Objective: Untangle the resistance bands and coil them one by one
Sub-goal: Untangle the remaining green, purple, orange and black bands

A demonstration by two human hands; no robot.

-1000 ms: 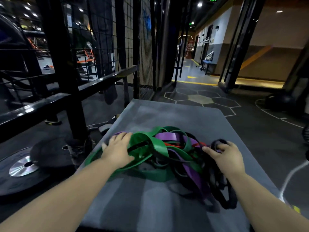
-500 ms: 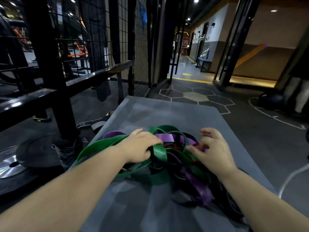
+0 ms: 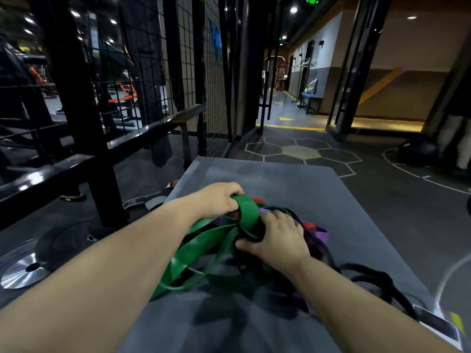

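- The left grip (image 3: 219, 200) is curling round a wide green band (image 3: 246, 210) at the top of the tangle (image 3: 204, 253), and the band is hiding its fingertips.
- The right grip (image 3: 277, 238) is lying over the tangle just beside it, thumb and forefinger pinching a black band (image 3: 251, 236). Its palm is covering whatever lies beneath.
- The tangle is sitting mid-frame on the grey surface (image 3: 280, 179). A purple band (image 3: 321, 235) and a red band (image 3: 309, 226) are peeking out, blurred, right of that hand.
- Black loops (image 3: 369, 276) are trailing toward the lower right, where a flat object (image 3: 433, 324) is too blurred to identify.
- A black rack (image 3: 74, 98) is standing at the left, with a weight plate (image 3: 23, 273) lying at the lower left.
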